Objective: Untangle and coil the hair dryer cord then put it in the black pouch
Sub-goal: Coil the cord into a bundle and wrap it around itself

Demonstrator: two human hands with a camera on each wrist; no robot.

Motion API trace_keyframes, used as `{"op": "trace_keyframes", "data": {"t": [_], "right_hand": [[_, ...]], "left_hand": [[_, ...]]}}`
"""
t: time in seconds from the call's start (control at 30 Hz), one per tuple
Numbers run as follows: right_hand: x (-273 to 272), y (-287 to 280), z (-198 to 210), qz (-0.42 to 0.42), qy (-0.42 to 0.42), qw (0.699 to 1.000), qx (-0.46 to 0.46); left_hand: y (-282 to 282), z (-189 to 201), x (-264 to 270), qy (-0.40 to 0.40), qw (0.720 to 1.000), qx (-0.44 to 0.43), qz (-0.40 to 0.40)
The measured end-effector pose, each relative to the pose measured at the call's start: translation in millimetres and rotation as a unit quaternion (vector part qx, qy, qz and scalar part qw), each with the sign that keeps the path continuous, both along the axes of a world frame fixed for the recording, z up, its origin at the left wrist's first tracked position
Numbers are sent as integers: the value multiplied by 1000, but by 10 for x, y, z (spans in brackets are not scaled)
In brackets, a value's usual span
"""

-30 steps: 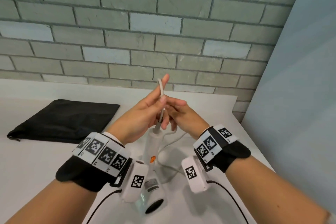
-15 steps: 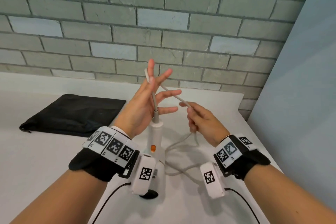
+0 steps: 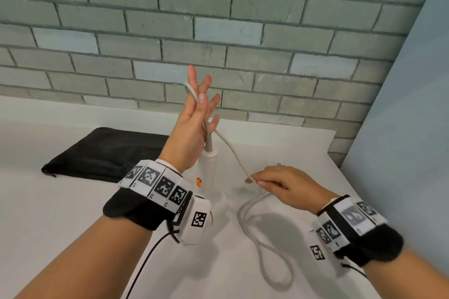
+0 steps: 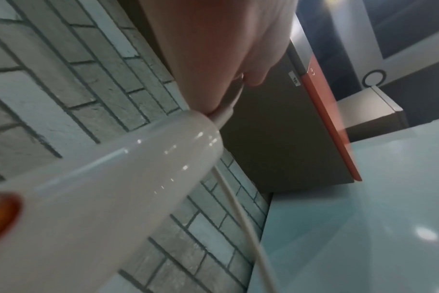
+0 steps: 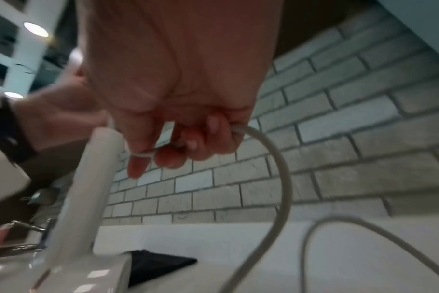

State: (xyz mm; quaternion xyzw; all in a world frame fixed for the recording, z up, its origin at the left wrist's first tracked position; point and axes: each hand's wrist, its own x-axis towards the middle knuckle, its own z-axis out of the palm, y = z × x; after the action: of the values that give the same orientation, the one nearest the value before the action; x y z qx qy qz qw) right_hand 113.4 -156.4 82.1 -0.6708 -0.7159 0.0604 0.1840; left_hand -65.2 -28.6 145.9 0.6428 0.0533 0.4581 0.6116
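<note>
The white hair dryer (image 3: 207, 167) stands upright on the table, handle up, partly behind my left wrist. Its grey-white cord (image 3: 233, 150) rises from the handle top, runs up my left hand (image 3: 199, 104), and is pinched by the thumb against the spread, straight fingers. It loops over those fingers and slants down to my right hand (image 3: 255, 181), which pinches it between thumb and curled fingers. The right wrist view shows that grip on the cord (image 5: 281, 178) from below. The slack lies in loops (image 3: 267, 250) on the table. The black pouch (image 3: 104, 153) lies flat at the left.
A grey brick wall (image 3: 218, 31) runs behind the white table (image 3: 60, 226). A pale blue panel (image 3: 413, 128) closes off the right side. The dryer's orange switch (image 3: 198, 182) faces me. Black cables hang from both wrist cameras.
My hands, together at the cord a second ago, have parted. The left hand rose with fingers spread; the right hand drew the cord down and to the right.
</note>
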Motion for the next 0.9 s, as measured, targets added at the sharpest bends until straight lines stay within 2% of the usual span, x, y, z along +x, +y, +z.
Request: {"op": "trace_keyframes", "data": {"t": [0.07, 0.13, 0.23, 0.37, 0.5, 0.63, 0.8, 0.9], "right_hand": [[-50, -64, 177, 14, -54, 998, -27], [-111, -136, 372, 45, -33, 998, 0], [-202, -196, 636, 91, -18, 990, 105], [-329, -226, 977, 103, 4, 959, 262], [-380, -154, 1160, 54, -10, 931, 360], [-337, 23, 1201, 3, 44, 910, 412], [-280, 225, 1157, -37, 104, 900, 422], [-235, 370, 1004, -75, 122, 913, 382]], "left_hand": [[55, -45, -8, 29, 999, 26, 25], [93, -105, -25, 73, 995, 66, 28], [102, -128, -63, 132, 985, 108, 23], [123, -46, -113, 179, 976, 124, -20], [130, -7, -118, 227, 962, 126, -82], [56, -48, -79, 227, 953, 91, -178], [-71, -36, -55, 207, 929, 61, -301], [-93, -29, -62, 182, 907, 44, -378]]}}
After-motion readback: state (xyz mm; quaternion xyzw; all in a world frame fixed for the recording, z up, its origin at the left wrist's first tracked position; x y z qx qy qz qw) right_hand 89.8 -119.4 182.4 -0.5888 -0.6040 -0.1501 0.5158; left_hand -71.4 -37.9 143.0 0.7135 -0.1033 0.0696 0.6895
